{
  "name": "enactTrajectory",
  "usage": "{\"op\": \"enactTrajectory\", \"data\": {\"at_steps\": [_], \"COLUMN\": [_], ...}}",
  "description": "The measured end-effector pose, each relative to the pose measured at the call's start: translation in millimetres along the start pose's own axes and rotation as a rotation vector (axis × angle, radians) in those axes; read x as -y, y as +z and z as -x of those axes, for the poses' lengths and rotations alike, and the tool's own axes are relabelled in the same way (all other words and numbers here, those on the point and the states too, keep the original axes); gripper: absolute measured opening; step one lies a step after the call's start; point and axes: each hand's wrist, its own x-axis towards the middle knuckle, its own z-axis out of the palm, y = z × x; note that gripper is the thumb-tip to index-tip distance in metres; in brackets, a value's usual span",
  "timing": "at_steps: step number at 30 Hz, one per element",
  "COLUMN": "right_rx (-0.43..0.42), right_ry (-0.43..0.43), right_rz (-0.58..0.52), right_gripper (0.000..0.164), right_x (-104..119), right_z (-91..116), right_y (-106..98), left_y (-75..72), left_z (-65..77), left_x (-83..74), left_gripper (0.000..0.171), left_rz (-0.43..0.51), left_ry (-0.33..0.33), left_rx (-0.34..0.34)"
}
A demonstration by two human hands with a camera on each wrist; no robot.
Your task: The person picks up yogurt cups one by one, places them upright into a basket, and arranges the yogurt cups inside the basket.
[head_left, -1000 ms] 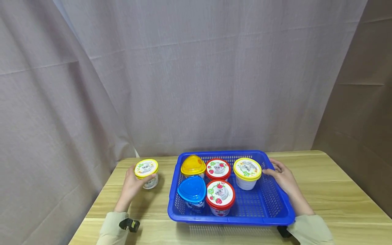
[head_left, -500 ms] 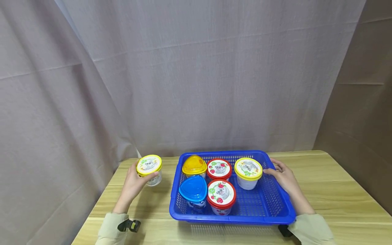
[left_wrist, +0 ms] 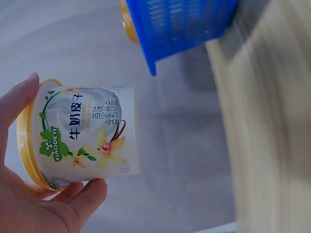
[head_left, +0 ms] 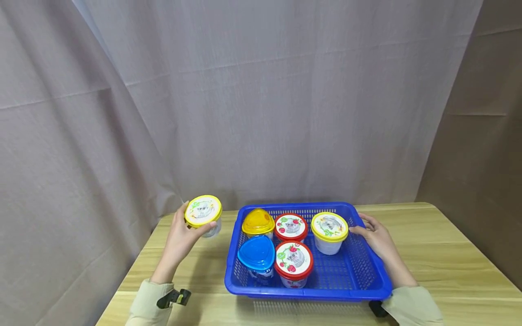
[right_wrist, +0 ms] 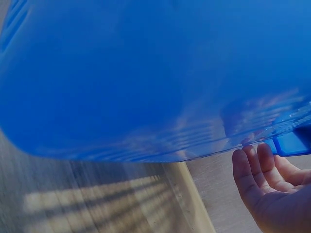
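My left hand (head_left: 179, 237) grips a white cup with a yellow lid (head_left: 203, 211), held above the table left of the basket. In the left wrist view the cup's printed side (left_wrist: 87, 131) shows flowers and lettering, with thumb and fingers around its lidded end. On the other side, my right hand (head_left: 380, 242) holds the right rim of a blue plastic basket (head_left: 307, 292), its thumb over the rim. The right wrist view shows its fingertips (right_wrist: 265, 158) against the basket's outside.
Inside the basket stand two red-lidded cups (head_left: 291, 225), another yellow-lidded cup (head_left: 329, 226), a cup with a rounded triangular yellow lid (head_left: 258, 221) and one with a blue lid (head_left: 256, 252). The wooden table (head_left: 440, 253) ends at a grey curtain (head_left: 285, 113).
My left hand has raised the yellow-lidded cup off the table and brought it slightly right, towards the basket. The right hand stays at the basket's rim.
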Motion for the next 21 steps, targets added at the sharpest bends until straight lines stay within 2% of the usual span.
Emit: {"op": "enactTrajectory", "data": {"at_steps": [15,21], "right_rx": [-0.008,-0.004], "right_ry": [0.016,0.001], "right_rz": [0.005,-0.001], "right_gripper": [0.07,0.07], "right_x": [-1,0], "right_z": [-1,0], "right_y": [1,0], "left_y": [19.1,29.1], "left_z": [7.7,10.1], "left_x": [-38.4,-55.6], "left_gripper": [0.111,0.108], "left_rz": [0.096,0.084], "left_ry": [0.087,0.105], "left_rx": [0.035,0.061]}}
